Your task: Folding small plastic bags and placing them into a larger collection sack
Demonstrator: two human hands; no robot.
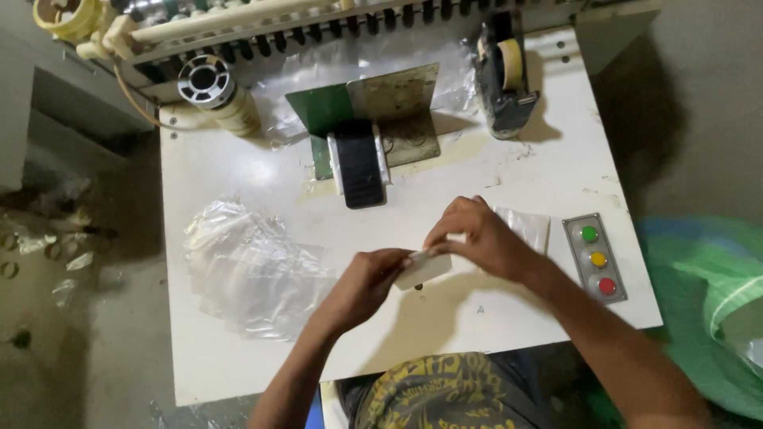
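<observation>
- We find both hands over the front middle of the white table (238,357), meeting on one small white flat piece (424,268).
- Our left hand (367,280) pinches the piece's left end, fingers curled round it; the grip is closed on the piece.
- Our right hand (477,236) covers the piece's upper right, fingertips pressing down on its top edge; it too grasps the piece.
- The piece lies between the two hands, tilted slightly, just above the tabletop; whether it touches the surface we cannot tell.
- In our judgement it is light, thin and fairly stiff, with a smooth and possibly slippery face. The short ends look the best places to hold it, thumb beneath and fingers above.
- A clear bag (524,226) lies flat just behind the right hand, partly hidden by it.
- A heap of clear bags (250,270) sits left of the left hand, near but apart; soft, crinkled, apt to slide.
- A three-button panel (596,258) lies to the right; a tape dispenser (505,75) and a green-and-metal fixture (366,131) stand at the back.
</observation>
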